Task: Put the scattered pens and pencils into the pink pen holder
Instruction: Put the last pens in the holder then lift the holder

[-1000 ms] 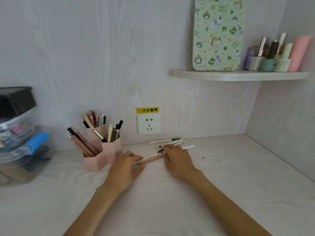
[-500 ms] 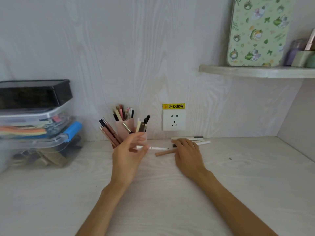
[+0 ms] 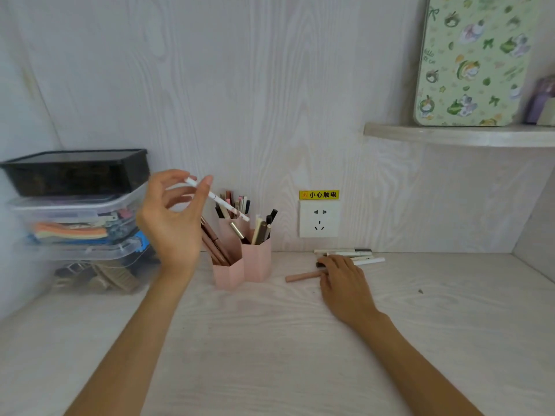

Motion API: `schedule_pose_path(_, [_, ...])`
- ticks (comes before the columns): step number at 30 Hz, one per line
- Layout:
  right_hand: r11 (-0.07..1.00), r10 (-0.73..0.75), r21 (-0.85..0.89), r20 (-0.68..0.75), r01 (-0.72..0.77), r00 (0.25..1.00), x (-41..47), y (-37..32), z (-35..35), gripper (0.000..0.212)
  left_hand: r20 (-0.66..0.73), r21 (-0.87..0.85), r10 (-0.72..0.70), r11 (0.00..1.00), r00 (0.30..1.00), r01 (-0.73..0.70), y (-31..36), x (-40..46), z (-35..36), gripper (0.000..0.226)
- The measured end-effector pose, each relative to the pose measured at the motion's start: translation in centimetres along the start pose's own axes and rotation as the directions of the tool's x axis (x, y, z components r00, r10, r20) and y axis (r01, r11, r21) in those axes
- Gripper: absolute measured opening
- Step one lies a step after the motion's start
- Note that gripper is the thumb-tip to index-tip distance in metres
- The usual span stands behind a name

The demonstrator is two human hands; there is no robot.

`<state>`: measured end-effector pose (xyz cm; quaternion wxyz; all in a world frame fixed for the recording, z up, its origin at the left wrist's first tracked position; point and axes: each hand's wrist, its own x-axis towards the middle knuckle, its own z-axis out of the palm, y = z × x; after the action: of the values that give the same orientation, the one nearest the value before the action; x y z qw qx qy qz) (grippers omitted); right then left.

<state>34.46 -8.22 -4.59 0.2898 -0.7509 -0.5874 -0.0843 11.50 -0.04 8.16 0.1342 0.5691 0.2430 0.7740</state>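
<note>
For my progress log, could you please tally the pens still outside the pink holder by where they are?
Held in the left hand, the white pen: 1
Under the right hand, the brown pencil: 1
Lying by the wall, pale pens: about 4
Total: about 6

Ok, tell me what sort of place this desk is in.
Probably a bedroom or dorm study nook: a pale wood-grain desk built into matching walls, a pink multi-cell pen holder, stacked clear plastic storage boxes, and cosmetic bottles on a corner shelf.

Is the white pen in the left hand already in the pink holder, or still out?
Out. The left hand pinches the white pen tilted above the pink holder, its lower tip over the rim.
</note>
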Motion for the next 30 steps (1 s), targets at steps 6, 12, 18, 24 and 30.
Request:
schedule_pose_path(6, [1.0,0.002,0.001,-0.025,-0.002,1.0,-0.1,0.0,0.0,0.03,0.317,0.233,-0.027,0.971,0.948,-0.05,-1.8,-1.4,0.7,0.023])
schedule_pose_path(12, [1.0,-0.013,0.02,0.008,0.012,1.0,0.1,0.3,-0.4,0.03,0.539,0.447,-0.007,0.85,0.842,-0.279,-4.2,-5.4,0.2,0.038])
schedule_pose_path(18, [0.997,-0.043,0.071,0.024,0.041,0.999,0.1,0.4,-0.9,0.021,0.574,0.347,0.183,0.829,0.799,-0.439,-2.0,-8.8,-0.1,0.029])
schedule_pose_path(24, [0.963,-0.209,0.176,0.015,0.203,0.978,-0.3,-0.1,-1.5,0.011,0.84,0.322,0.025,0.782,0.543,-0.534,-3.7,-11.8,0.1,0.021])
schedule_pose_path(30, [0.947,-0.238,0.231,0.035,0.224,0.971,-0.7,-2.4,-4.0,0.012,0.852,0.308,0.008,0.799,0.523,-0.516,-4.0,-10.4,-1.9,0.013])
